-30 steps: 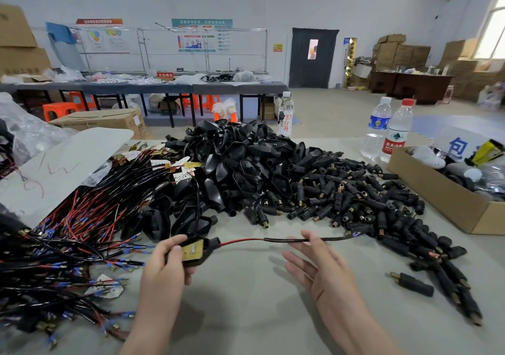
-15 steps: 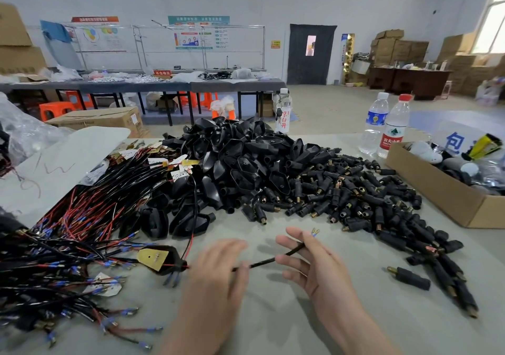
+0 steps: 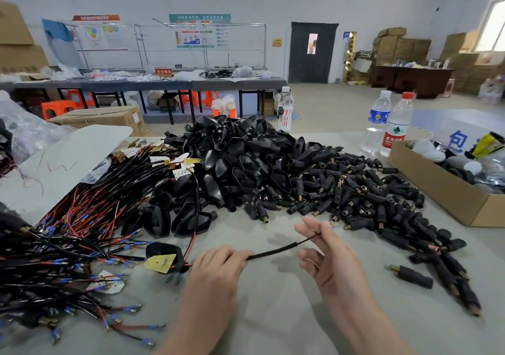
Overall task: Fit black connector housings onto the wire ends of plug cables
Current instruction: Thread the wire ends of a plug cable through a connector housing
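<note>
A tangle of thin black and red wires with blue crimp sleeves [image 3: 68, 245] is sprawling over the left edge of the matte grey tabletop [image 3: 273, 313], partly lying under a smooth white sheet [image 3: 62, 163]. Just beside it, a black plug with a yellow diamond-shaped plate [image 3: 164, 259] is lying flat. The left hand [image 3: 218, 270] is curling its fingers and pinching the slim black cable [image 3: 276, 251], which is running up and right from that plug. The right hand [image 3: 328, 256] is pinching the cable's thinner wire end between its two top digits, while its lower fingers are spreading apart; the bare tips are poking out behind them.

Behind the hands, a heap of glossy black pointed plug shells [image 3: 240, 163] is merging rightward into a pile of matte black cylindrical connector housings with brass ends [image 3: 369, 199]. One lone black housing [image 3: 412, 276] is lying apart near the right hand. Bare tabletop is opening between and in front of the hands.

Two clear plastic water bottles [image 3: 378, 119] are standing beyond the pile, beside an open brown cardboard box [image 3: 442, 190]. A blue "包" is showing on a white card [image 3: 459, 141] in it.
</note>
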